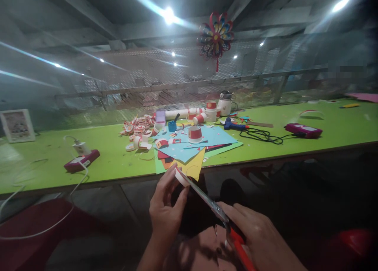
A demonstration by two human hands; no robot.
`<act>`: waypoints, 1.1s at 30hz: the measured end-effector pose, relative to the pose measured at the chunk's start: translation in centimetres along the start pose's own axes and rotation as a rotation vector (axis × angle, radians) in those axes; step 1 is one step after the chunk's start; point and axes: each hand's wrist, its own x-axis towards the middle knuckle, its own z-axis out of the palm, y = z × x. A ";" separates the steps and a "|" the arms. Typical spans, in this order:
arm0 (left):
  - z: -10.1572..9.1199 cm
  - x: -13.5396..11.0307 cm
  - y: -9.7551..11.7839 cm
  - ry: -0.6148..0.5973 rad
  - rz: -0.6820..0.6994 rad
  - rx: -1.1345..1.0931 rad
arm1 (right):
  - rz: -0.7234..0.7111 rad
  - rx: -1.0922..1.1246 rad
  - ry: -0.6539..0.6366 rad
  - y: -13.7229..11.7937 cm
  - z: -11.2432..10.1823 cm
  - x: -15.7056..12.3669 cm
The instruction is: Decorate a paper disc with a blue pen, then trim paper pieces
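My left hand (pixel 168 206) pinches a small white and red paper cup piece (pixel 181 178) between thumb and fingers, just off the table's front edge. In my right hand (pixel 251 227) is a pair of scissors (pixel 217 210) with red handles. Its long metal blades point up and left, and their tips reach the edge of the cup piece. Whether the blades touch or cut into it I cannot tell. Beyond my hands, yellow paper (pixel 193 164) and light blue sheets (pixel 189 154) lie on the green table (pixel 118 172). A red and white paper cup (pixel 195 134) stands upside down on the blue sheet.
A blue glue gun (pixel 234 124) with a black cable lies right of the papers. Cut cup pieces (pixel 140 125) are heaped at the left. Purple power strips (pixel 82 160) sit at both sides. A white bottle (pixel 225 104) stands at the back.
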 end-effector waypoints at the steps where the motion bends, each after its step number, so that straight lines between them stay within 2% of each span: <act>1: 0.0 0.0 0.0 -0.001 -0.005 -0.001 | 0.002 -0.005 0.002 0.1 0.1 0.0; 7: 0.2 -0.1 -0.1 -0.004 -0.014 -0.025 | 0.001 0.010 0.001 0.4 0.5 -0.2; 13: 0.1 0.0 -0.3 0.006 0.026 -0.028 | 0.051 0.109 -0.076 -0.2 -0.4 0.5; 18: 0.0 -0.1 -0.5 -0.008 0.019 -0.025 | 0.070 0.223 -0.085 -0.2 -1.0 0.6; 25: 0.2 -0.4 -0.4 -0.016 -0.002 0.057 | 0.048 0.147 -0.091 -0.5 -0.8 0.5; 33: -0.3 -0.3 -1.1 -0.076 0.264 0.245 | 0.049 0.037 -0.107 -0.8 -1.4 0.4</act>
